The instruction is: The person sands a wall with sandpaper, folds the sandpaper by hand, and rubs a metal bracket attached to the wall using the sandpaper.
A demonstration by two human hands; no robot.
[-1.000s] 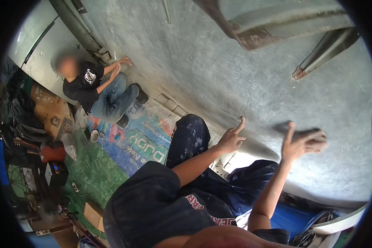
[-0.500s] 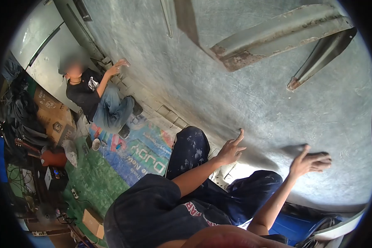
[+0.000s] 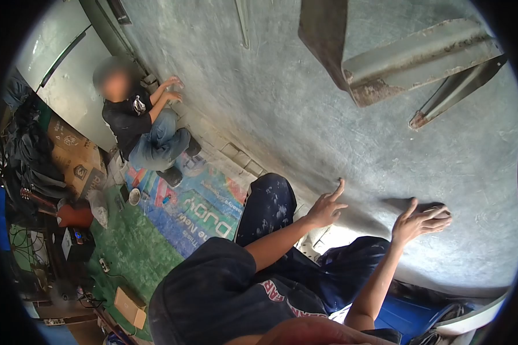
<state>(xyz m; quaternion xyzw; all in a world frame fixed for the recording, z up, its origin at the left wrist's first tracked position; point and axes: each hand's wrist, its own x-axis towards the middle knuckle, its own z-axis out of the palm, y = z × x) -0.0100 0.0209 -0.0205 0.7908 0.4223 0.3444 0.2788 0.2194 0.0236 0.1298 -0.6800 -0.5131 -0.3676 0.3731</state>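
Observation:
My left hand (image 3: 326, 210) is raised beside the grey plastered wall (image 3: 385, 155). Its index finger and thumb stretch apart, the other fingers curl loosely, and nothing shows in it. Farther right, my right hand (image 3: 413, 225) lies against the wall with the thumb spread away from the fingers. A small flat grey piece (image 3: 439, 209) seems to be under those fingertips, too dark to make out. Both forearms reach past my bent knees in dusty dark trousers (image 3: 270, 207).
A co-worker (image 3: 124, 123) sits by the wall at the far left, both hands near it. Metal brackets (image 3: 420, 57) jut from the wall above. On the floor lie a printed banner (image 3: 195, 218), a cup (image 3: 134, 196) and a cardboard box (image 3: 129, 307). Bright light shows between my legs.
My right hand has slid slightly left and up along the wall. My left hand has barely moved. The co-worker now has two hands showing near the wall. The view has shifted a little.

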